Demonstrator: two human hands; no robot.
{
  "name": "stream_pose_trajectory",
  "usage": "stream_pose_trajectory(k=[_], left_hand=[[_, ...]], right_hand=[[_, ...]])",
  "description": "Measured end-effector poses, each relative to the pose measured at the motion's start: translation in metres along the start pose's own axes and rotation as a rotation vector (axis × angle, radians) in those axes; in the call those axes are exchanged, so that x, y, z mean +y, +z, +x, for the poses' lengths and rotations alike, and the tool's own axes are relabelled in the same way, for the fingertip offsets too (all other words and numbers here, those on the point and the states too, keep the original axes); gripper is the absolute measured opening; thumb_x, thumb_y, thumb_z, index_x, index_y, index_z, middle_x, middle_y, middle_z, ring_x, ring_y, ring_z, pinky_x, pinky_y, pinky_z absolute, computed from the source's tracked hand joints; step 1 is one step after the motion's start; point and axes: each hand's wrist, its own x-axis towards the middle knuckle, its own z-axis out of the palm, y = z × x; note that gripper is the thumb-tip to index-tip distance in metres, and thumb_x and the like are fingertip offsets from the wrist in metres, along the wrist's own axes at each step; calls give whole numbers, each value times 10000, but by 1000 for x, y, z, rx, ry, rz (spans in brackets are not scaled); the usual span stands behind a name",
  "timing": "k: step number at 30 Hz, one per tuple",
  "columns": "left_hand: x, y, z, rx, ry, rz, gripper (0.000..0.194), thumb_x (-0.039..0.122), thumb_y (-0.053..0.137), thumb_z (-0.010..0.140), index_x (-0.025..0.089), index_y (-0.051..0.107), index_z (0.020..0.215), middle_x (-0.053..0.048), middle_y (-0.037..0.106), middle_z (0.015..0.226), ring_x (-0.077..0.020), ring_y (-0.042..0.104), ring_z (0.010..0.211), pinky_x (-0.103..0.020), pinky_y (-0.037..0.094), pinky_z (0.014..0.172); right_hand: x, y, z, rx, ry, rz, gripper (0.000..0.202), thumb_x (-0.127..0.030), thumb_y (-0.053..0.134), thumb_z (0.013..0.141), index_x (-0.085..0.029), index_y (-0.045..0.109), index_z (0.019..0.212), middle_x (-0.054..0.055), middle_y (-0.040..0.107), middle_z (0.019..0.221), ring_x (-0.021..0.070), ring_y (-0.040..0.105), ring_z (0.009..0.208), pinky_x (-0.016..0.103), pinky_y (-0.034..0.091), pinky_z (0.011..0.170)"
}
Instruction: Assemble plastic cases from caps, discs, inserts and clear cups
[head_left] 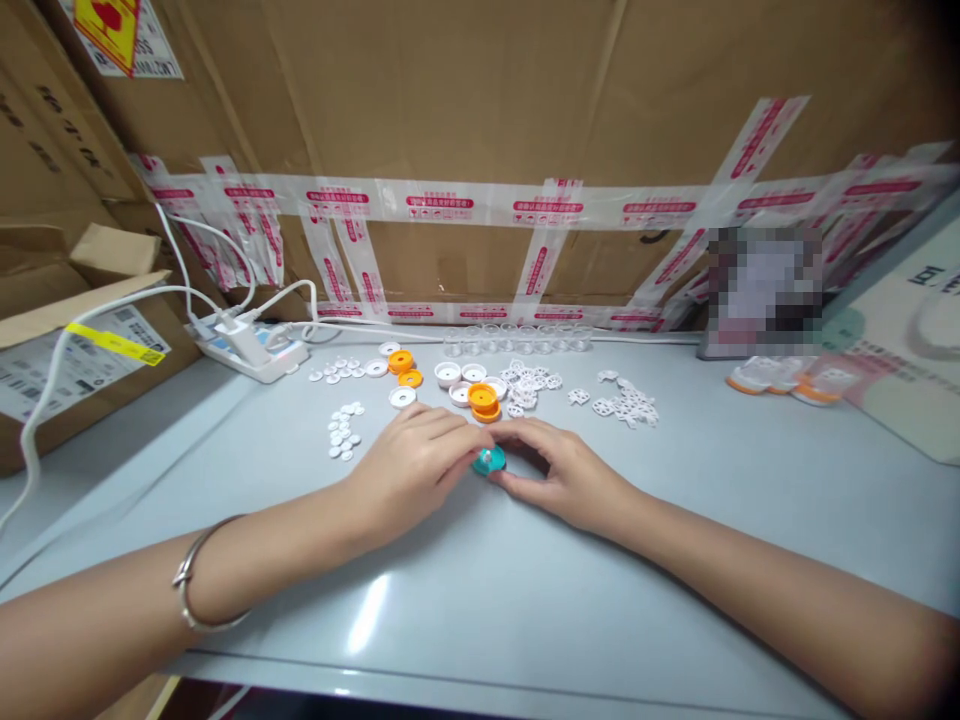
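A small teal round plastic part (491, 461) with a little white piece (486, 455) at its middle is held low over the grey table in front of me. My right hand (566, 470) grips it from the right, thumb at the near side and fingers curved over the far side. From the left, my left hand (424, 460) has its fingers closed at the part's upper left edge, beside the white piece; its thumb is mostly hidden. Just beyond the fingertips lie orange round parts (484, 397) and white ring-shaped parts (448, 375).
Small white caps (345, 435) lie left, white openwork pieces (630, 403) right. Clear round pieces (517, 340) line the back. Finished-looking orange-based pieces (784, 380) stand near a blurred upright device (765, 295). A power strip (251, 345) with cables and an open carton (82, 370) are left.
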Motion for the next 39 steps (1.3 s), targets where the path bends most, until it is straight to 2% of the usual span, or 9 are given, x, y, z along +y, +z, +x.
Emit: stream_pose_trajectory(k=[4, 7, 16, 25, 29, 31, 33, 37, 39], left_hand=[[-1, 12, 0, 24, -1, 13, 139, 187, 450, 898, 196, 588, 907, -10, 674, 820, -139, 590, 761, -276, 362, 699], [-3, 15, -1, 34, 58, 58, 153, 169, 436, 904, 186, 588, 901, -12, 674, 789, -133, 595, 746, -278, 352, 701], [-4, 9, -5, 10, 215, 201, 197, 145, 396, 913, 182, 582, 970, -37, 689, 836, -144, 612, 805, -290, 346, 735], [-7, 11, -6, -52, 194, 178, 191, 107, 421, 883, 173, 570, 982, -37, 686, 835, -150, 622, 807, -294, 348, 735], [-7, 4, -4, -70, 212, 144, 212, 79, 422, 861, 172, 560, 993, -39, 682, 872, -154, 614, 845, -298, 356, 773], [-10, -6, 0, -37, 170, 86, 218, 75, 440, 832, 182, 551, 985, -31, 672, 908, -156, 601, 874, -299, 366, 800], [-18, -20, 4, 52, 67, 39, 216, 42, 434, 772, 179, 547, 895, -25, 647, 872, -156, 581, 847, -292, 386, 785], [-48, -50, 12, 272, -235, 131, 184, 7, 376, 616, 177, 447, 620, -28, 514, 711, -161, 507, 739, -260, 392, 650], [-65, -61, 12, 269, -401, 157, 144, 35, 384, 563, 177, 407, 547, -14, 484, 633, -159, 495, 692, -256, 381, 622]], right_hand=[[-1, -1, 0, 0, -26, 3, 312, -213, 599, 776, -231, 594, 1087, 54, 660, 1059, 187, 607, 978, 335, 484, 858], [0, 0, 0, -9, -13, -2, 328, -204, 604, 771, -219, 588, 1098, 62, 653, 1079, 191, 599, 1002, 345, 475, 879], [3, 1, -2, 6, 0, 14, 350, -204, 611, 757, -212, 583, 1106, 76, 642, 1102, 200, 607, 1016, 354, 490, 880], [3, 1, -2, 17, 5, 11, 321, -220, 611, 767, -204, 584, 1086, 70, 648, 1082, 190, 612, 999, 341, 494, 880], [2, 1, -2, 15, 11, 9, 318, -232, 612, 769, -203, 583, 1084, 70, 649, 1082, 191, 611, 1000, 345, 491, 884], [1, 0, -3, 8, 15, 9, 320, -239, 612, 770, -208, 581, 1086, 68, 647, 1082, 189, 612, 995, 344, 491, 884], [1, 0, -3, -1, 23, 2, 327, -243, 617, 767, -207, 577, 1090, 70, 638, 1099, 190, 609, 998, 342, 489, 888], [1, -1, -3, -14, 51, -6, 352, -259, 635, 753, -202, 564, 1094, 75, 623, 1118, 188, 608, 994, 337, 497, 883], [1, -1, -3, -10, 61, 7, 374, -268, 639, 752, -204, 549, 1108, 71, 621, 1115, 181, 612, 988, 328, 500, 884]])
